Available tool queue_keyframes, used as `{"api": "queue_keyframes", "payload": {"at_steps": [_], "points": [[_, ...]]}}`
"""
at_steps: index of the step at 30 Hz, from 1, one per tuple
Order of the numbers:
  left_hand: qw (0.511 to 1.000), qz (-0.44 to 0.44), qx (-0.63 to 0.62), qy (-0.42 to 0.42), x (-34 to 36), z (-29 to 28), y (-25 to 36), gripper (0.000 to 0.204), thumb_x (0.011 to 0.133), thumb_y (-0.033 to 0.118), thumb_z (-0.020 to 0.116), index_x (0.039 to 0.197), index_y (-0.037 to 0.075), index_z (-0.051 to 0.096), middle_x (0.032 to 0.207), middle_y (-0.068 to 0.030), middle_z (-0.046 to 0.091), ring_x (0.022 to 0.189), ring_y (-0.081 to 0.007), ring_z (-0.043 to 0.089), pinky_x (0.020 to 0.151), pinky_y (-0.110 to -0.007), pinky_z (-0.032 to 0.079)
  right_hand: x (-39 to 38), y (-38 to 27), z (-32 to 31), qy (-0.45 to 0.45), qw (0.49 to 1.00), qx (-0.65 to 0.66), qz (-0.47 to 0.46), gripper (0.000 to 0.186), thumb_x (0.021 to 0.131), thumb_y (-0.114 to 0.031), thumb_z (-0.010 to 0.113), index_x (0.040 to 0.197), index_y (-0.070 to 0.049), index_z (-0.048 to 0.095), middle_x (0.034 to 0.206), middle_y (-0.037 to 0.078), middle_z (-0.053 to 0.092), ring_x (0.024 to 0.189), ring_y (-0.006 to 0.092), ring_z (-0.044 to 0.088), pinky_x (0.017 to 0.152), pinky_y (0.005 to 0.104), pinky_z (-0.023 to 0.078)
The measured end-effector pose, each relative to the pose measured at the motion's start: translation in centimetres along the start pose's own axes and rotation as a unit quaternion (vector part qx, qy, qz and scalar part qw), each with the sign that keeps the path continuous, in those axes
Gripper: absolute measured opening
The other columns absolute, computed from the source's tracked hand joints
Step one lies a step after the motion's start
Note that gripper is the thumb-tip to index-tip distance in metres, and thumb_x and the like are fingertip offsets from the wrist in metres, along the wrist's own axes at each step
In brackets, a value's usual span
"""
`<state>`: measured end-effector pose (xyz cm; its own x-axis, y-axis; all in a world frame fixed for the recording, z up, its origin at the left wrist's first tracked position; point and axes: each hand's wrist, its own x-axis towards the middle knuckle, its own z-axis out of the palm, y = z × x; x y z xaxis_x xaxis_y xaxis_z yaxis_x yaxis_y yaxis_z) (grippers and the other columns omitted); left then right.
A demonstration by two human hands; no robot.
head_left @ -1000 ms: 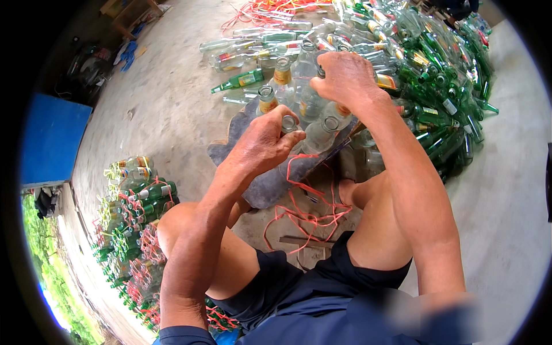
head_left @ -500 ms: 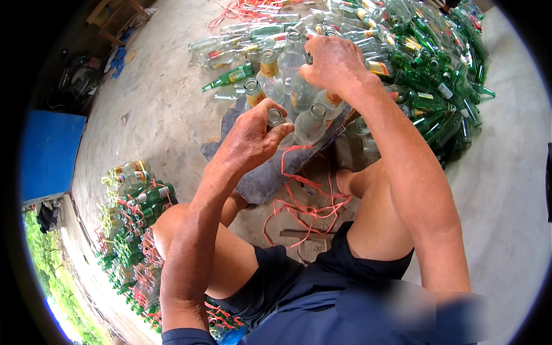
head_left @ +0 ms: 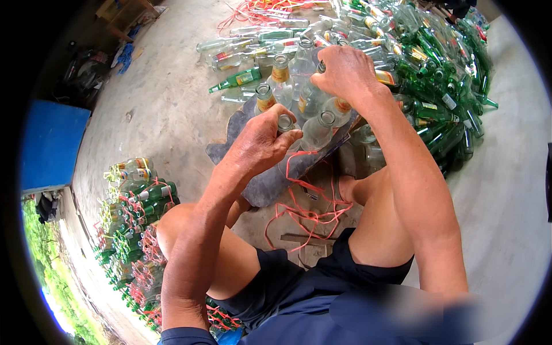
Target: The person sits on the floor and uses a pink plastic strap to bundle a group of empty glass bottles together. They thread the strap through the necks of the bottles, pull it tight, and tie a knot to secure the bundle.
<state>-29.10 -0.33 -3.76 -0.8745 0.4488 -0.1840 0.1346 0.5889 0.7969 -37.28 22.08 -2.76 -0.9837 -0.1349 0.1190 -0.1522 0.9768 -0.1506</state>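
Several clear glass bottles stand upright in a tight cluster on a grey, dark-edged board in front of me. My left hand is closed round the neck of the nearest clear bottle, thumb and fingers on either side of its mouth. On the far right of the cluster, my right hand is closed at the top of another clear bottle; its fingertips are partly hidden. Between the hands stands a plain clear bottle. A bottle with an orange neck label rises behind. Red plastic strap touches the board's near side.
Loose green and clear bottles lie heaped at the far right. Strapped bundles of bottles stand at the left. More red strap lies tangled between my legs, with another red tangle far off. A blue panel is at left.
The whole view has shifted slightly, so the scene sits a little lower and further right. Both hands keep their places on the bottles.
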Motion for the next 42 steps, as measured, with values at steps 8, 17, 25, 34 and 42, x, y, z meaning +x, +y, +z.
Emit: {"api": "queue_keyframes", "payload": {"at_steps": [8,17,25,34,42], "points": [[1.0,-0.003,-0.004,0.0,-0.1,-0.2,0.1,0.027,0.099,0.02,0.074,0.117,0.003,0.064,0.073,-0.0031,0.053,0.067,-0.0119,0.047,0.06,-0.032,0.041,-0.4,-0.2,0.0,0.003,1.0,-0.02,-0.024,0.032,0.081,-0.033,0.077,0.087,-0.002,0.072,0.085,0.021,0.075,0.087,0.04,0.075,0.08,0.0493,0.061],[1.0,-0.007,-0.005,0.004,-0.1,-0.1,0.4,0.029,0.098,0.021,0.074,0.118,0.003,0.064,0.073,-0.0053,0.054,0.067,-0.0135,0.048,0.061,-0.034,0.042,-0.1,-0.2,0.0,-0.008,1.0,-0.011,0.002,0.033,0.08,-0.033,0.078,0.092,-0.003,0.073,0.088,0.021,0.076,0.091,0.0404,0.075,0.083,0.0511,0.06],[1.0,0.025,0.008,0.017,-0.1,0.2,-0.4,0.03,0.098,0.023,0.074,0.118,0.002,0.064,0.073,-0.0075,0.058,0.067,-0.0146,0.052,0.062,-0.035,0.045,-0.6,0.0,0.1,0.008,1.0,-0.01,-0.023,0.036,0.081,-0.035,0.078,0.096,-0.002,0.074,0.088,0.022,0.075,0.091,0.04,0.075,0.085,0.0506,0.059],[1.0,-0.005,-0.003,0.001,0.2,0.2,-0.1,0.029,0.097,0.021,0.075,0.118,0.003,0.065,0.077,-0.007,0.061,0.07,-0.0142,0.057,0.065,-0.035,0.048,-1.0,1.2,-0.1,0.061,0.995,0.004,-0.083,0.052,0.087,-0.056,0.074,0.108,-0.008,0.076,0.105,0.016,0.077,0.106,0.035,0.073,0.101,0.054,0.048],[1.0,0.01,-0.008,0.009,0.1,0.4,-0.7,0.028,0.098,0.02,0.074,0.118,0.003,0.065,0.083,-0.0085,0.064,0.072,-0.0146,0.059,0.067,-0.035,0.05,-3.3,5.4,-5.0,0.136,0.971,0.198,-0.018,0.045,0.088,-0.049,0.076,0.098,-0.005,0.078,0.089,0.015,0.076,0.084,0.0336,0.074,0.079,0.0422,0.057]]}}
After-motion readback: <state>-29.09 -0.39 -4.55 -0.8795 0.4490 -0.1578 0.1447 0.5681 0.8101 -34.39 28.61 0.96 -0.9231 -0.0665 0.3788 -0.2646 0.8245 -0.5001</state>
